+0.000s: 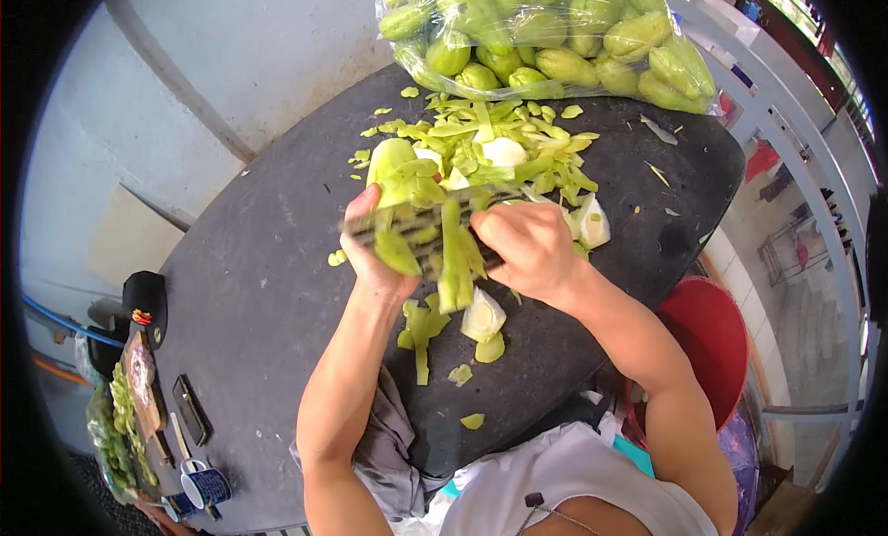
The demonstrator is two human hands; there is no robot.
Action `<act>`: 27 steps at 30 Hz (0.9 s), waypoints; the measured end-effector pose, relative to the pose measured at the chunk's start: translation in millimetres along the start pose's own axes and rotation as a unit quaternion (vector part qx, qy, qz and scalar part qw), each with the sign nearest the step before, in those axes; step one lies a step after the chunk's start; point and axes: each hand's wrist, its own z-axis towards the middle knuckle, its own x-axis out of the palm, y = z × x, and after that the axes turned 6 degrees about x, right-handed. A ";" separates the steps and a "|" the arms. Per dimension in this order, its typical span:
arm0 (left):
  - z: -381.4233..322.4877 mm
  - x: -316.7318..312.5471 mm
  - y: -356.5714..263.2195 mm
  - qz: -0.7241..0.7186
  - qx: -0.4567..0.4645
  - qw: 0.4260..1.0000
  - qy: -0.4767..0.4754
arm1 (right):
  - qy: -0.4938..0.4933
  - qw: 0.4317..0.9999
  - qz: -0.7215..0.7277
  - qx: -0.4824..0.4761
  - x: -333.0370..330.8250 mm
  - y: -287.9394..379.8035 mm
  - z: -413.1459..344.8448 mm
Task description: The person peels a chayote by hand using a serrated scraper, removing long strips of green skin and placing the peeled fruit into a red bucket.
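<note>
My left hand (378,258) holds a pale green, partly peeled chayote (392,165) above the dark table. Fingers of my right hand (531,248) are closed around the end of a blurred, flat striped tool (423,234), whose exact kind I cannot tell. Its other end reaches across my left palm. Strips of green peel (454,265) hang over the tool. Behind my hands lies a heap of peel (465,130) with white chayote pieces (504,152) in it. A cut white piece (483,315) lies on the table nearer to me.
A clear plastic bag of chayotes (548,50) stands at the far edge. To the right below the table is a red bucket (707,349). At the left are a black cap (144,303), a phone (191,410), a cutting board (143,390) and mugs (206,485).
</note>
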 end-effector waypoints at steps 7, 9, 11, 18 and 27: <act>-0.8 2.5 -0.8 -0.019 -0.022 0.999 0.015 | 0.080 0.981 -0.041 0.172 1.9 -18.5 1.9; 0.0 5.2 -2.6 -0.030 -0.022 0.999 -0.009 | 0.052 0.989 -0.010 0.141 0.0 -8.9 1.1; 3.8 5.3 -4.6 -0.085 -0.014 0.994 -0.071 | -0.001 0.997 0.031 0.064 -0.9 -4.0 -0.1; 9.4 -11.0 -6.9 -0.148 -0.081 0.982 -0.080 | -0.012 0.994 -0.081 -0.068 11.4 0.4 -3.7; 13.6 -10.9 -7.4 -0.129 -0.059 0.989 -0.029 | -0.029 0.993 -0.063 -0.092 11.3 -2.6 -4.6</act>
